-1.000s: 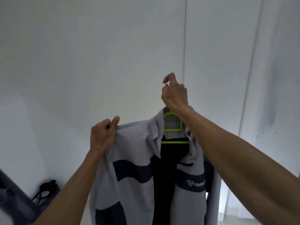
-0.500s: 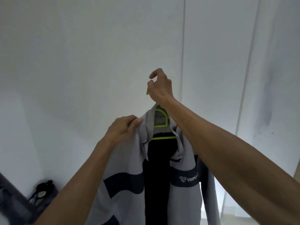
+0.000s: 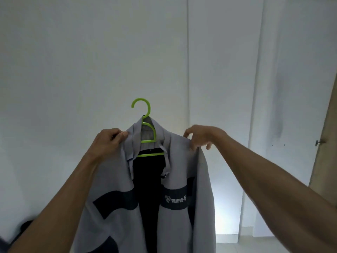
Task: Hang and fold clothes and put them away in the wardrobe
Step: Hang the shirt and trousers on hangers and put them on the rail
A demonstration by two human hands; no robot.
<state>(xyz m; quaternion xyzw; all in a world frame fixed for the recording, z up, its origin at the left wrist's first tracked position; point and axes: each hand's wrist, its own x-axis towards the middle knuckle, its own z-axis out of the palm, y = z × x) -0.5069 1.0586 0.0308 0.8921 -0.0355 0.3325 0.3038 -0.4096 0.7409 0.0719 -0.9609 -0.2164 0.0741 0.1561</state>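
Right hand (image 3: 199,136) has come off the hanger hook and dropped to the jacket's right shoulder, fingers loosely curled, thumb and fingertips pinching the shoulder fabric. Left hand (image 3: 107,141) has shifted up to the collar edge on the other side, closed tight on the cloth. Green plastic hanger (image 3: 145,128) now has its hook fully exposed, sticking up free above the collar; nothing visibly holds it, can't tell what it hangs from, if anything. Grey jacket (image 3: 175,207) with dark chest bands sits on the hanger, front open, dark lining showing, white "TRIPLE-F" logo on the right chest band. It hangs in front of a white wall (image 3: 73,61). Wooden door edge (image 3: 326,143) at far right.
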